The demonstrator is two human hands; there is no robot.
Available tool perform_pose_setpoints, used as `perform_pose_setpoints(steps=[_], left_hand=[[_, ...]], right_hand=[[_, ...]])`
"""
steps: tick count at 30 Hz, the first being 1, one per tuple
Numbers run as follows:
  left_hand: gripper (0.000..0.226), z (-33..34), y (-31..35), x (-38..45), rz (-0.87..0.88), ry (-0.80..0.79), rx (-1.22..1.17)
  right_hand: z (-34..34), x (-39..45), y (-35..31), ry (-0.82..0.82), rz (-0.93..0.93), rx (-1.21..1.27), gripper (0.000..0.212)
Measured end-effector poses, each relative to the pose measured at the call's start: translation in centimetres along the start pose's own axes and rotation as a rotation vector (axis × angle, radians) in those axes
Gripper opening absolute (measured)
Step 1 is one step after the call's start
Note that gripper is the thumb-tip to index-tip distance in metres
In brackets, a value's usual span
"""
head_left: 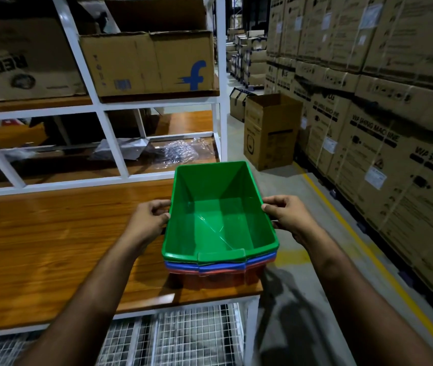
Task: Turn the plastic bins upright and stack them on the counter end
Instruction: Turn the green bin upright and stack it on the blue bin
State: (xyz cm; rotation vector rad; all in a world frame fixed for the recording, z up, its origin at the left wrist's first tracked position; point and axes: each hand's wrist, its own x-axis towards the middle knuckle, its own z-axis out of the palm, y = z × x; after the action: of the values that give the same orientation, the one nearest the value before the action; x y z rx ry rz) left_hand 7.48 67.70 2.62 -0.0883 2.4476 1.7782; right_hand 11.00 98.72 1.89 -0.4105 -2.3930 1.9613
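A green plastic bin (218, 220) stands upright, nested on top of a blue bin (210, 268) and a red bin (218, 280). The stack sits at the right end of the wooden counter (51, 247). My left hand (149, 220) grips the green bin's left rim, thumb over the edge. On the opposite side my right hand (286, 216) grips the right rim the same way. Only the rims and a strip of the front wall of the two lower bins show.
A white metal rack (99, 107) with cardboard boxes (146, 64) and plastic wrap (181, 151) stands behind the counter. An open carton (271, 130) sits on the aisle floor. Stacked washing-machine cartons (381, 128) line the right. A wire-mesh shelf (183, 336) lies under the counter.
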Motion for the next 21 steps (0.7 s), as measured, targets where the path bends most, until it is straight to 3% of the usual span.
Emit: perform_pose_setpoints(steps=[5,11,16,21], left_hand=[[0.040,-0.2,-0.1,-1.3,0.095,0.020,0.157],[0.036,-0.9,0.5,-4.5,0.289,0.010,0.439],[0.040,-3.5,0.1,-8.1,0.415,-0.008,0.613],[0.048,-9.0,-1.9,-11.4,0.390,0.067,0.597]], right_hand=[[0.0,-0.7,-0.2,0.061,-0.091,-0.204,0.034],[1.8,-3.7,-1.9,0.089,-0.422,-0.850,0.047],[6.0,-6.3,-3.8,0.013,-0.610,-0.997,0.051],[13.2,-8.7,-4.9,-0.082,-0.735,-1.064,0.054]])
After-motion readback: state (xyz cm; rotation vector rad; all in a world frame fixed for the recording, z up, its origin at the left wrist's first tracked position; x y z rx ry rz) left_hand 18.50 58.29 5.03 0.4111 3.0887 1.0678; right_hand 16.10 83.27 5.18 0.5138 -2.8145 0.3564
